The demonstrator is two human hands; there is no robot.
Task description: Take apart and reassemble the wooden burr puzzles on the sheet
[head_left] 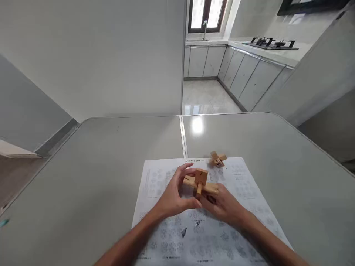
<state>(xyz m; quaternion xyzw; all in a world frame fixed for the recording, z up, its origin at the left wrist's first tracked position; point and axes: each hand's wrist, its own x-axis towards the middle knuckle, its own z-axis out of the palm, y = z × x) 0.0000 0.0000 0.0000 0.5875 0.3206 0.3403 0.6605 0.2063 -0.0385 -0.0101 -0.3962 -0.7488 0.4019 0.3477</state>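
Observation:
Between my two hands is a wooden interlocking puzzle (pixel 201 176), made of several light-brown pieces, some with dark marks on them. My left hand (pixel 177 194) curves round its left side, fingers behind and thumb below. From the right, my right hand (pixel 224 203) grips the puzzle's right end, its fingertips partly hidden. Both hands are above a large printed sheet (pixel 163 236) covered with small diagrams. A second, smaller wooden puzzle (pixel 217 159) with crossed pieces lies at the sheet's top edge, beyond my hands.
The sheet lies on a grey table (pixel 83 192) with a metal seam (pixel 183 135) running away from me. A small teal object (pixel 4 222) shows at the far left edge. Beyond the table are a white wall (pixel 111 55) and a kitchen with a gas stove (pixel 273 43).

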